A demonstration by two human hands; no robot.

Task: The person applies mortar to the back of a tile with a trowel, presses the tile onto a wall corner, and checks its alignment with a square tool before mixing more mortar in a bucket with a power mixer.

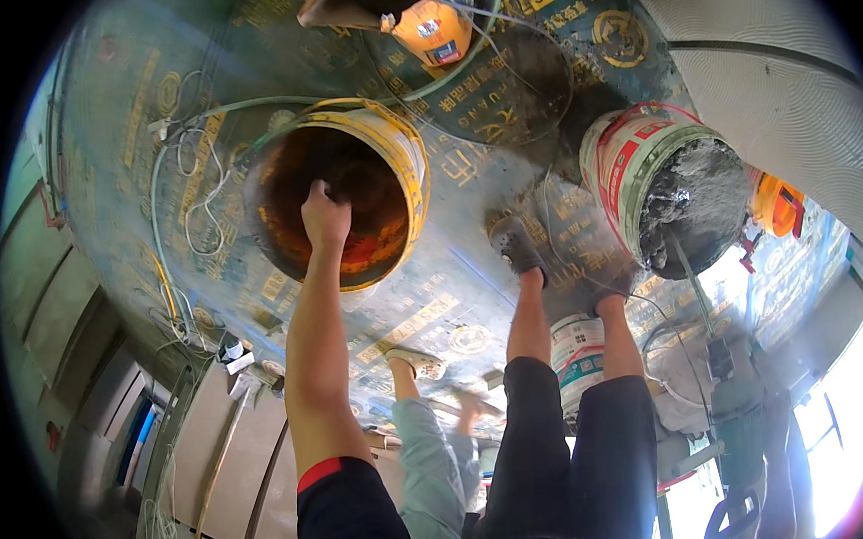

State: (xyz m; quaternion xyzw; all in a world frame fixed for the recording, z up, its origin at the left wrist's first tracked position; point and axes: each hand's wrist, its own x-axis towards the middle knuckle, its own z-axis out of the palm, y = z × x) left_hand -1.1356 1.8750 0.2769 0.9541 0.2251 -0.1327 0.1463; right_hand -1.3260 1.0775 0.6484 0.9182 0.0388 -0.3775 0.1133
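My left arm reaches up the middle-left of the view into a yellow-rimmed bucket [416, 188]. Its inside is stained dark brown and orange. My left hand [326, 216] is closed in a fist inside the bucket mouth; what the fingers hold, if anything, blends into the dark interior. My right hand is out of view. To the right stands a white and red bucket [629, 155] full of wet grey mortar [695, 186]. A power mixer [735, 391] has its shaft going down into that mortar.
A yellow bag [431, 29] sits beyond the buckets. Hose and thin cables [202, 188] loop over the printed floor covering. My grey clog [517, 245] stands between the buckets, with another white bucket [577, 345] nearby. Another person's grey trousers [428, 462] show behind; boards [199, 463] lean at left.
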